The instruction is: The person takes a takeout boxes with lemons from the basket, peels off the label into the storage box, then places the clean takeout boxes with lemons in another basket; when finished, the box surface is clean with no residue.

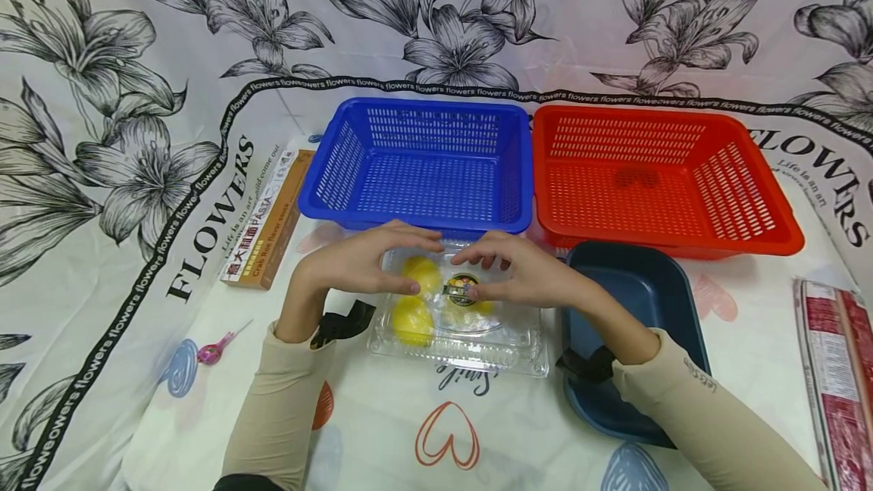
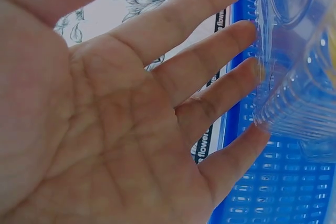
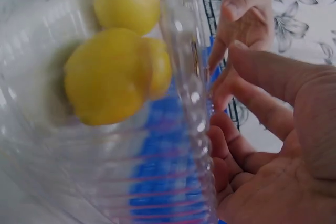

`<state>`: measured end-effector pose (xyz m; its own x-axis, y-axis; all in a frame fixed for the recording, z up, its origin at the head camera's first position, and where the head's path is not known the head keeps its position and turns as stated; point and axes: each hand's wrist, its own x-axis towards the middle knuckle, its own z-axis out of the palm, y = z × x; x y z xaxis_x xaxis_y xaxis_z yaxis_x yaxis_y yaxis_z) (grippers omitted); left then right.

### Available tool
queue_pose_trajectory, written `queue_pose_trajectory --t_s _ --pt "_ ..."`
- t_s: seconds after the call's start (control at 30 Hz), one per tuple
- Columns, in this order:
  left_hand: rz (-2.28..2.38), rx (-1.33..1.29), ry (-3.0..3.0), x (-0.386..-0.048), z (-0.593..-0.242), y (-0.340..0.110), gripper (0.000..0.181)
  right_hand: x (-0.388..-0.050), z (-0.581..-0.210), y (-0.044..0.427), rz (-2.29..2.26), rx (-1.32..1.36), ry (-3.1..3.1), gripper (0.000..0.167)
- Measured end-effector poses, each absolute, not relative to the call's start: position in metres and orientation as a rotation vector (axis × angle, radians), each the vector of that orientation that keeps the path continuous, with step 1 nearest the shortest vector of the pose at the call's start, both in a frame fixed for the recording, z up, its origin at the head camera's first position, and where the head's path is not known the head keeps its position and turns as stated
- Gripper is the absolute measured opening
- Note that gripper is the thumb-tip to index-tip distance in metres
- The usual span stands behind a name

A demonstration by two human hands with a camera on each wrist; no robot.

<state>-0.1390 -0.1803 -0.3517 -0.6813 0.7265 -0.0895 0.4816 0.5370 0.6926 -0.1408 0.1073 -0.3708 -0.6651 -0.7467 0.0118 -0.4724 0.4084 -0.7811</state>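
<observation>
Clear rectangular plastic clamshell (image 1: 510, 330), mid-frame, probably for two-handed reach
left hand (image 1: 368, 258), right hand (image 1: 524, 271) both loosely wide, contact's too blurry to tell

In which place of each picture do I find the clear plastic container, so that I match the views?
Head: the clear plastic container lies just below centre.
Left wrist: upper right, cut off by the edge.
Right wrist: fills most of the left side.
Shared landmark: the blue basket.
</observation>
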Motion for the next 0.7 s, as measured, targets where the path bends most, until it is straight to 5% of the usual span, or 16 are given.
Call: queue_pose_trajectory --t_s 0.7 --pt "0.854 0.93 2.314 -0.14 -0.365 -0.176 0.07 -0.129 -0.374 0.098 -0.959 -1.031 2.471 0.04"
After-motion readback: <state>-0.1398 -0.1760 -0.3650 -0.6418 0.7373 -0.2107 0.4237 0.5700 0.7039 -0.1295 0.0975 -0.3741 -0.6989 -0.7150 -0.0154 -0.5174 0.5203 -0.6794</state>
